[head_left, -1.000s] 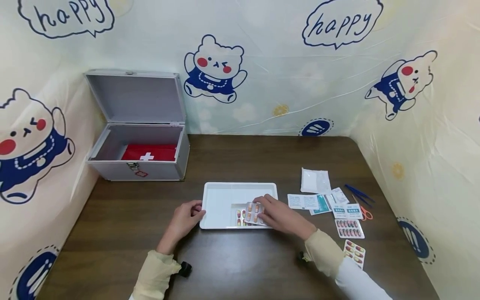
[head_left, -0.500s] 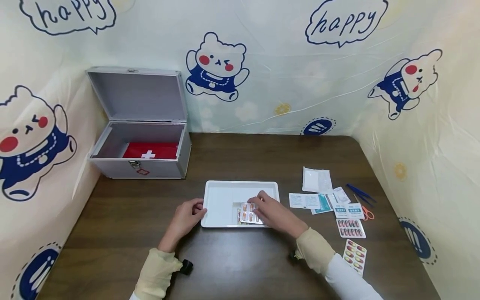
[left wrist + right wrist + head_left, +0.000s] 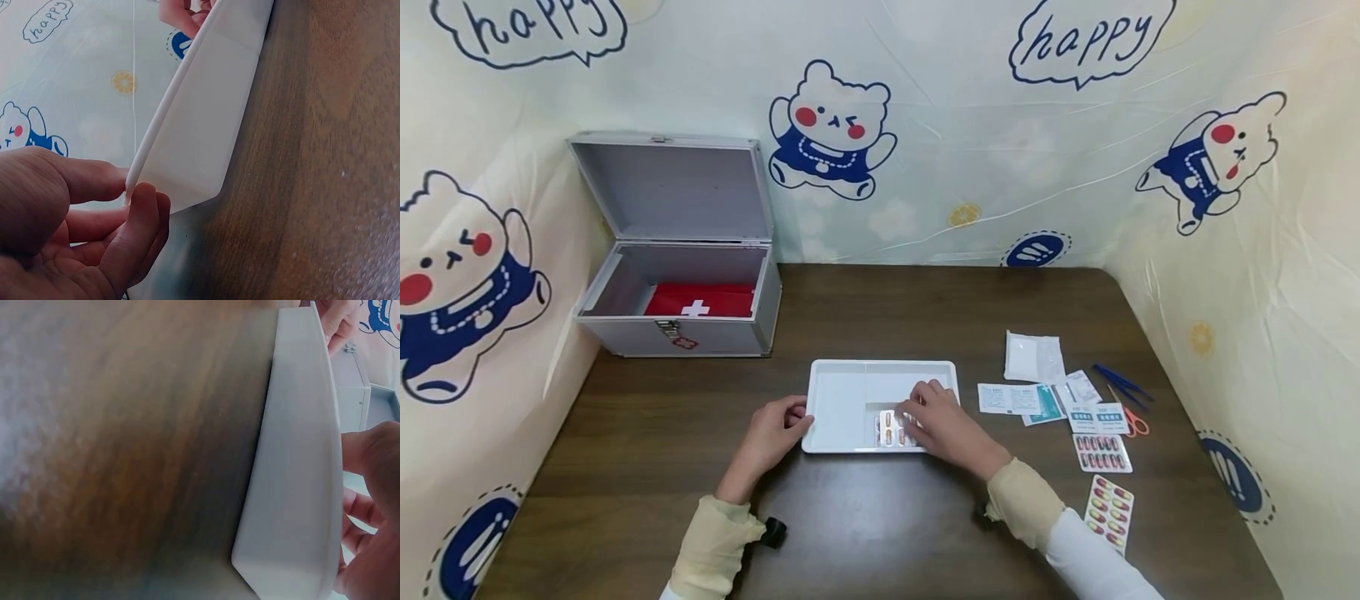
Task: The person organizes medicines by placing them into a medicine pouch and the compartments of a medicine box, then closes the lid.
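A white divided tray (image 3: pixel 835 408) lies on the table. At its left end my left hand (image 3: pixel 769 435) pinches the rim, thumb and fingers on either side of the wall, as the left wrist view shows with the hand (image 3: pixel 94 231) close up. My right hand (image 3: pixel 951 429) reaches into the front right compartment with curled fingers and grips a capsule blister pack (image 3: pixel 889 428) there; the hand covers the pack's right part. In the right wrist view the tray's outer wall (image 3: pixel 294 456) hides the fingertips of that hand (image 3: pixel 375 506).
Right of the tray lie a white packet (image 3: pixel 1033 357), several paper sachets (image 3: pixel 1009 398), blue tweezers (image 3: pixel 1122 383), orange-handled scissors (image 3: pixel 1138 422) and two more blister packs (image 3: pixel 1102 453). An opened metal case (image 3: pixel 722 337) with a red pouch (image 3: pixel 700 300) stands back left.
My right hand has moved slightly left and lowered the blister pack into the compartment, from a raised position over another pack. The left hand keeps its place on the rim.
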Demonstrator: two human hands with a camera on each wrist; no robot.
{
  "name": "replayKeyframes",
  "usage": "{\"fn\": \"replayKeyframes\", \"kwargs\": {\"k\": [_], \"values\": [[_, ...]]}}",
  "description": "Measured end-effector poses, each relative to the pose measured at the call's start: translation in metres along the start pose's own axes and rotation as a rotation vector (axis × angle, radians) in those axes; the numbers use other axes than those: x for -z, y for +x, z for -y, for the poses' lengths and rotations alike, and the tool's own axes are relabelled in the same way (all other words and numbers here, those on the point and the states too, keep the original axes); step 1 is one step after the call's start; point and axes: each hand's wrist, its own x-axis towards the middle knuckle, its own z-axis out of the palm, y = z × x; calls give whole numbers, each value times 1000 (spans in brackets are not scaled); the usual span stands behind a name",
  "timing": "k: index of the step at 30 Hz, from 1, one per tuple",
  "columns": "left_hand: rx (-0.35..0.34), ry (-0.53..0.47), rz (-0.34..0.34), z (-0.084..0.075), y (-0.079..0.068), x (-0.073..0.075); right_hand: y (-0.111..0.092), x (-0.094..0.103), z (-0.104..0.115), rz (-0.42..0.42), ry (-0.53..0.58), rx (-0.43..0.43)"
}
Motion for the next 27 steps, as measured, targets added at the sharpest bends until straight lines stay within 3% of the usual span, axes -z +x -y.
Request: {"fn": "replayKeyframes", "kwargs": {"k": [10, 13, 18, 22, 27], "values": [[-6, 8, 11, 2, 5, 0, -29, 31, -3, 18, 31, -111], [-12, 14, 13, 1, 7, 0, -50, 39, -8, -6, 31, -157], [-26, 22, 15, 1, 9, -3, -97, 53, -23, -125, 15, -218], [-19, 23, 9, 4, 7, -2, -135, 65, -30, -153, 15, -371], [-26, 35, 9, 4, 6, 0, -180, 78, -34, -119, 45, -654]]}}
